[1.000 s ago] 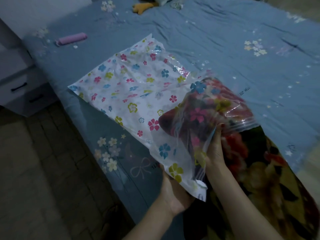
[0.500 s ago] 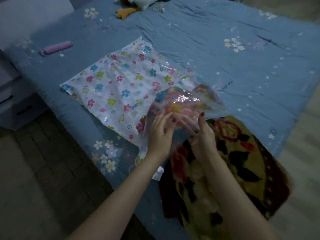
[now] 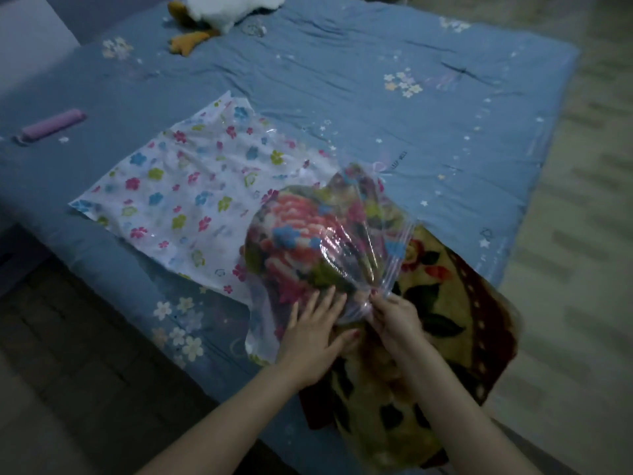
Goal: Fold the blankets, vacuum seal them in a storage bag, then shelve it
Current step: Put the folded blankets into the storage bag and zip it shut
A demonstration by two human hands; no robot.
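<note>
a floral-print vacuum storage bag (image 3: 178,186) lies spread across the near left part of a bed (image 3: 342,97) covered in a blue sheet with small white flowers and stars. the bag's far end lies flat and empty on the sheet; its near end bulges around the front of a folded floral blanket (image 3: 445,303), whose pink and green pattern shows through the clear plastic. the rest of the blanket, yellow with dark leaves and a dark red border, sticks out of the bag's mouth toward the near right edge of the bed and hangs partly over it.

the left hand (image 3: 313,334) is laid open, fingers spread, flat against the plastic at the near side of the bulge; it grips nothing. the right hand (image 3: 394,318) is closed in a pinch on the bag's opening edge, which is gathered into tight creases fanning away from the fingertips, just beside the left hand.

well apart, near the left edge of the bed, lies a purple cylinder-shaped thing (image 3: 51,126); what it is cannot be told. at the far end of the bed rests a white and orange plush toy (image 3: 219,18). dim tiled floor (image 3: 68,371) shows to the near left.
</note>
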